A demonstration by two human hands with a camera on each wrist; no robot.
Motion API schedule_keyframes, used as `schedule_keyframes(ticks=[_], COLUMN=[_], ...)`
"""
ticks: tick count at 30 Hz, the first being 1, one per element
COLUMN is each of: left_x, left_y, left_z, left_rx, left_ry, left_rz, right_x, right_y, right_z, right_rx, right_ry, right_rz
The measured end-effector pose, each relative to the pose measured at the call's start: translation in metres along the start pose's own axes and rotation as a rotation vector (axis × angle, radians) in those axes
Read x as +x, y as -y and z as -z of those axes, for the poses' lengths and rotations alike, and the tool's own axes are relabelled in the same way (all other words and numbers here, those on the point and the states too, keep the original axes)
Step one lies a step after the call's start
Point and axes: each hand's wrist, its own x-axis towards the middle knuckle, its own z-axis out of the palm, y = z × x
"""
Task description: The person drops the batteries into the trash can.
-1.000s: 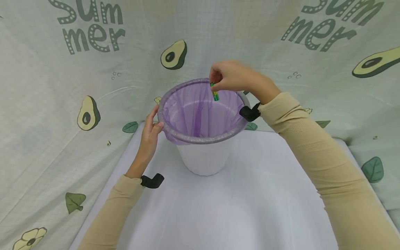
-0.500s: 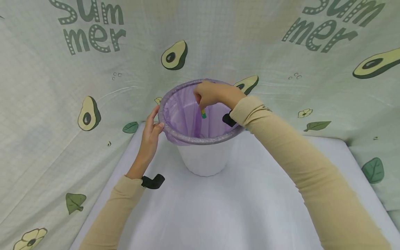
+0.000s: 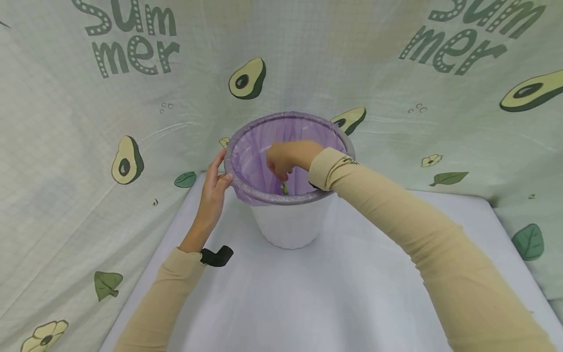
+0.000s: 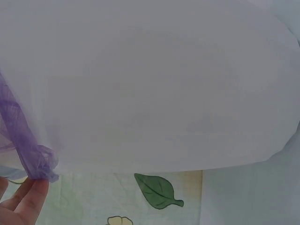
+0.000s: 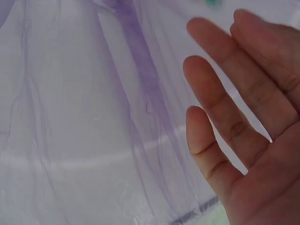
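Observation:
A white bin (image 3: 288,225) stands upright, lined with a purple trash bag (image 3: 252,166) folded over its rim. My left hand (image 3: 212,193) rests against the bin's left side, its fingers fairly straight and its thumb at the rim. In the left wrist view, fingertips (image 4: 40,187) touch the bag's gathered edge. My right hand (image 3: 281,159) reaches down inside the bin. Just below its fingertips is a small green and yellow battery (image 3: 284,188). The right wrist view shows this hand's fingers (image 5: 206,79) spread, with a blurred green bit of the battery (image 5: 213,2) apart from them.
The bin stands on a white-covered table (image 3: 272,298), towards its back edge. Behind and to the sides hangs a pale cloth (image 3: 198,93) printed with avocados, leaves and lettering. A black strap mount (image 3: 217,256) sits on the left wrist.
My right hand has moved left and down from above the rim into the bin, and its fingers have let go of the battery. My left hand stays at the rim.

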Motion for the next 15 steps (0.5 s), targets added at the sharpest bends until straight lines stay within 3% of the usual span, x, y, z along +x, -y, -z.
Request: schedule_keyframes(ticks=[8, 15], left_x=[0.002, 0.005], left_y=[-0.001, -0.002], left_z=[0.0, 0.003], left_rx=[0.003, 0.008], left_ry=[0.011, 0.024], left_rz=[0.007, 0.002], right_x=[-0.005, -0.023], right_y=[-0.003, -0.011], right_z=[0.002, 0.019], right_rx=[0.051, 0.138], right_ry=[-0.009, -0.186], right_rz=[0.045, 0.118])
